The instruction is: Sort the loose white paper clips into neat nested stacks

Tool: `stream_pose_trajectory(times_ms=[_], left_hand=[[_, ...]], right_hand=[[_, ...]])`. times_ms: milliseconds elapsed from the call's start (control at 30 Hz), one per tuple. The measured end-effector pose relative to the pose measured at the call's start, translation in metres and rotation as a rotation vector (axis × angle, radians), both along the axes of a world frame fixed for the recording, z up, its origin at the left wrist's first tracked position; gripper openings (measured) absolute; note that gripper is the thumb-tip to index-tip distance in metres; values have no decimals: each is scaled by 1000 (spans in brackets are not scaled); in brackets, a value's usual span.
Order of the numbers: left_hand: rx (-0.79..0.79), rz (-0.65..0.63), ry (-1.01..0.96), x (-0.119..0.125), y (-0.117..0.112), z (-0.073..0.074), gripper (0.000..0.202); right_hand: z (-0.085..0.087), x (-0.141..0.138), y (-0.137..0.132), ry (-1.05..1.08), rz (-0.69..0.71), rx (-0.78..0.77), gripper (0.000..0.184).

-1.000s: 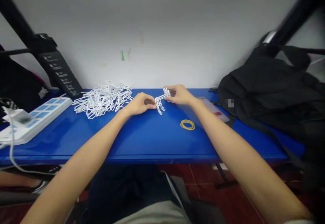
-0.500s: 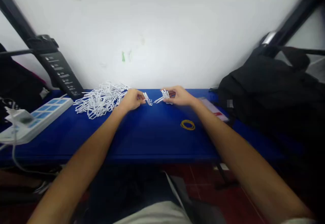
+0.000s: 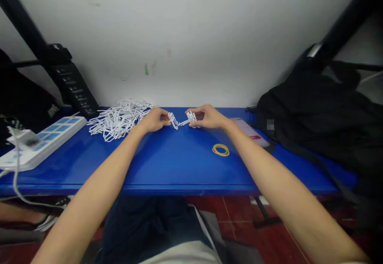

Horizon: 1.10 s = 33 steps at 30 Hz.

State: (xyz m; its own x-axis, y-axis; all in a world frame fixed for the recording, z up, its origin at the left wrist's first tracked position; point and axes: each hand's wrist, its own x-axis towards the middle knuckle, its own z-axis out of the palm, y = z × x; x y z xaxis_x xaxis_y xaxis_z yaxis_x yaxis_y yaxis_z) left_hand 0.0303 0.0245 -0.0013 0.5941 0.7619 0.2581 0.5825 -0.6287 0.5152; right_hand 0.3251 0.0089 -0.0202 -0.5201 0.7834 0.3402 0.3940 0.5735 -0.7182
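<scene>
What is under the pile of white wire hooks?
The blue table shows in front of the pile of white wire hooks; whatever lies directly beneath is covered and cannot be seen.

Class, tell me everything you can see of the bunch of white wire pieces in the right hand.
The bunch is several slim white pieces of bent wire, perhaps coated metal, packed side by side. It sits in the grip of the right hand, over the far part of the blue table. Thin ends stick out toward the pieces in the left hand; whether the two sets touch is too small to tell, as is the exact count.
</scene>
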Motion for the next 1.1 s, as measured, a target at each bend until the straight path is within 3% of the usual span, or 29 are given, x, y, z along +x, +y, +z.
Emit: stream_pose_trajectory(times_ms=[233, 467, 567, 767, 1100], left_hand=[[-4, -29, 4, 3, -1, 0, 21], [-4, -65, -4, 3, -1, -1, 19], [19, -69, -11, 4, -1, -3, 19], [91, -77, -28, 9, -1, -8, 15], [74, -127, -28, 22, -12, -8, 18]], right_hand=[[-4, 0, 3, 13, 2, 5, 70], [-4, 0, -1, 53, 13, -53, 107], [-4, -2, -2, 55, 1, -58, 101], [0, -8, -3, 90, -16, -61, 61], [6, -13, -11, 32, 76, -70, 57]])
